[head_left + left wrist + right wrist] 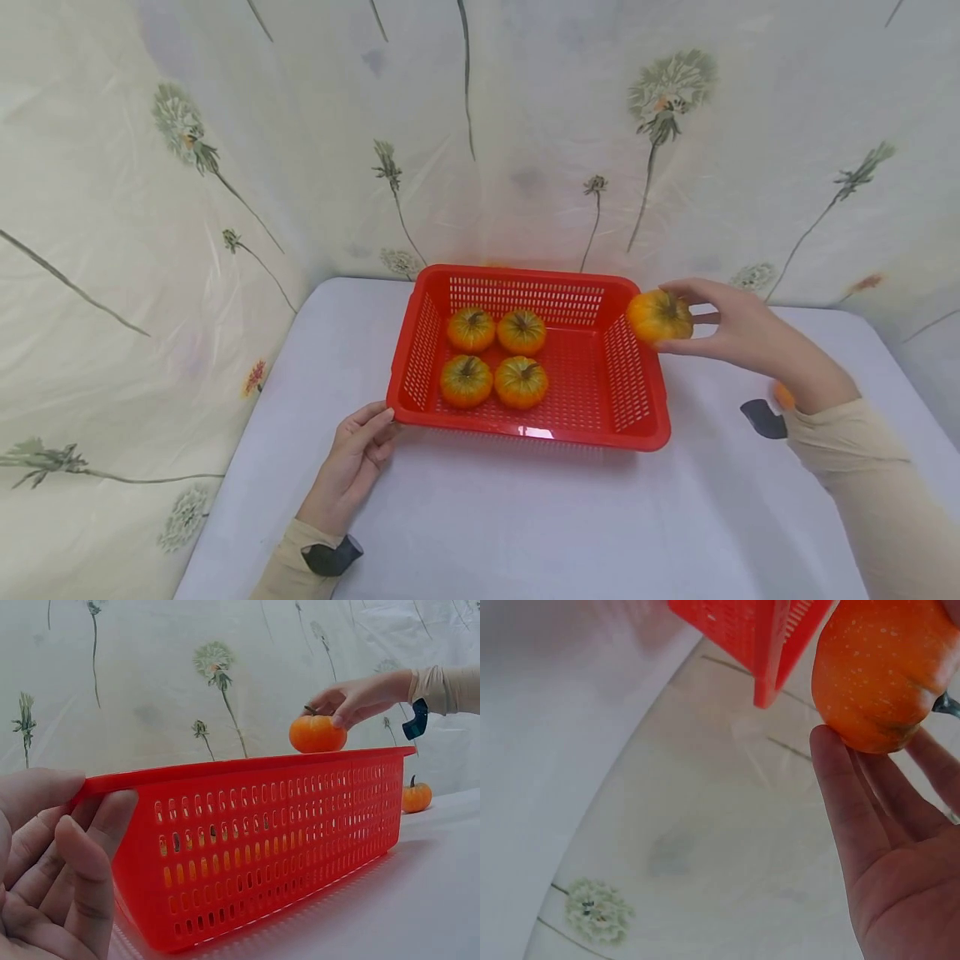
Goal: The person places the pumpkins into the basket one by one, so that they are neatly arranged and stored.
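A red plastic basket (525, 429) with slotted walls stands on the table. Several small orange pumpkins, one of them the front left pumpkin (467, 382), sit in its left half. My left hand (358, 458) pinches the basket's front left corner at the rim, thumb on top and fingers beneath, as the left wrist view also shows. Over the basket's right rim, my right hand (731, 329) holds another pumpkin (660, 317) between thumb and fingertips. In the right wrist view this held pumpkin (885, 675) hangs beside the basket's corner (765, 667).
One more pumpkin (417, 796) sits on the table to the right of the basket, mostly hidden behind the right wrist in the head view. The white table (480, 517) meets a flower-printed curtain (517, 125) at the back and left.
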### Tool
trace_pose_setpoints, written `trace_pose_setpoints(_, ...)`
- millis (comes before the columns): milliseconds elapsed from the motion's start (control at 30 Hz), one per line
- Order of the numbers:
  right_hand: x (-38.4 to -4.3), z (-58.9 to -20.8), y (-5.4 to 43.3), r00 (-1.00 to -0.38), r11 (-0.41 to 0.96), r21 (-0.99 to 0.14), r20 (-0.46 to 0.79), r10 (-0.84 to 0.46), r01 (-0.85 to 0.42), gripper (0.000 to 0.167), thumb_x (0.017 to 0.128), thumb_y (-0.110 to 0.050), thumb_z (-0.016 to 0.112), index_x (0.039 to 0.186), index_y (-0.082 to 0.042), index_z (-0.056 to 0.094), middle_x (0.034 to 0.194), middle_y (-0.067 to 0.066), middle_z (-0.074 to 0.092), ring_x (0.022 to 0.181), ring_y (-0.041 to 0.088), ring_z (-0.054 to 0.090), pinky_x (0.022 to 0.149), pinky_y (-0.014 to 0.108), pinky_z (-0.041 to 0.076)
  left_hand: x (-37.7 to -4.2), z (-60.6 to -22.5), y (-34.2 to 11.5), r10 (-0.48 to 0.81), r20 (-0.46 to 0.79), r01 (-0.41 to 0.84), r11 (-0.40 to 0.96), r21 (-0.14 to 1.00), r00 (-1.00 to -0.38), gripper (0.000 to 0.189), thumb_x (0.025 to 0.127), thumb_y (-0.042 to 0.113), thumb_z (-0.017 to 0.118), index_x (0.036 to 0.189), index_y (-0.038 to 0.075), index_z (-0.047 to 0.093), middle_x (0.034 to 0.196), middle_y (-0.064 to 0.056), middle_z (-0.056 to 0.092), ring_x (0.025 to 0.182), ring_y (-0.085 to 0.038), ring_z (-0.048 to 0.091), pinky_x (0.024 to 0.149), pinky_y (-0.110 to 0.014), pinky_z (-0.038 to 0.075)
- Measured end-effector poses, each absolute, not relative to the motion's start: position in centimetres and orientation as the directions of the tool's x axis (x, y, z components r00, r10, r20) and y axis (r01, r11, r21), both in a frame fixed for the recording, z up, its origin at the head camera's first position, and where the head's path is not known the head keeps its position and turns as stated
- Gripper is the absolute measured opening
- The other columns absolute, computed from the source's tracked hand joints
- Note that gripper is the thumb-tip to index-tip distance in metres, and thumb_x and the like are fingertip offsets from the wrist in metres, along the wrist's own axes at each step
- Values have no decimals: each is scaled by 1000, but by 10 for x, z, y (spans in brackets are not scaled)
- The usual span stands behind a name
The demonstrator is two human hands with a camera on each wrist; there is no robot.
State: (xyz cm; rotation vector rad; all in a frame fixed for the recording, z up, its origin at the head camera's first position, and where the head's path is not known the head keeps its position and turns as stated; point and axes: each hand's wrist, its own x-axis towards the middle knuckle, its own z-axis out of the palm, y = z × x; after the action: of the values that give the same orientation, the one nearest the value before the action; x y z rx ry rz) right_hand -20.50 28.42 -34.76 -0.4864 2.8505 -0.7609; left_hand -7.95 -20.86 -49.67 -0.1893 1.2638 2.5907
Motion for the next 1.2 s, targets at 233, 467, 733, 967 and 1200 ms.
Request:
trace_pose_setpoints(233, -210, -343, 266, -920, 802, -520, -74, -384, -293, 83, 82, -40, 88, 150, -12, 49, 146, 15, 55, 130, 37, 50, 92, 58, 59, -79, -494, -207, 116, -236, -260, -559, 787, -965, 20, 105, 9, 59, 107, 18, 76, 101, 4, 78, 83, -7, 67, 56, -14, 38)
trace_pose_setpoints(467, -217, -345, 250, -911, 789, -530, -70, -407, -311, 80, 82, -38, 88, 147, -10, 51, 143, 15, 57, 129, 38, 52, 92, 57, 60, -77, -494, -204, 15, -196, -183, -429, 884, -980, 13, 102, 13, 65, 108, 17, 76, 96, 3, 79, 79, -9, 68, 60, -14, 48)
trace_pose_setpoints(733, -228, -348, 236, -903, 788, -543, -117, -414, -291, 81, 82, -42, 87, 148, -14, 50, 143, 13, 58, 131, 38, 52, 90, 53, 61, -75, -492, -203, -18, -159, -138, -408, 902, -987, 12, 101, 11, 66, 109, 14, 75, 94, 1, 80, 80, -11, 75, 67, -16, 58)
trace_pose_setpoints(967, -240, -348, 221, -889, 786, -530, -119, -442, -320, 80, 82, -38, 87, 150, -17, 50, 146, 12, 57, 132, 34, 51, 96, 56, 58, -74, -491, -202, -16, -184, -158, -445, 881, -983, 15, 102, 7, 64, 107, 15, 75, 95, 2, 80, 83, -10, 77, 75, -19, 61)
trace_pose_setpoints(1200, -246, -352, 211, -889, 798, -512, -134, -439, -317, 75, 81, -37, 88, 144, -12, 54, 143, 14, 59, 132, 36, 52, 103, 61, 53, -75, -490, -201, 13, -220, -201, -460, 865, -975, 14, 102, 9, 64, 106, 16, 75, 99, 2, 79, 85, -10, 76, 77, -19, 61)
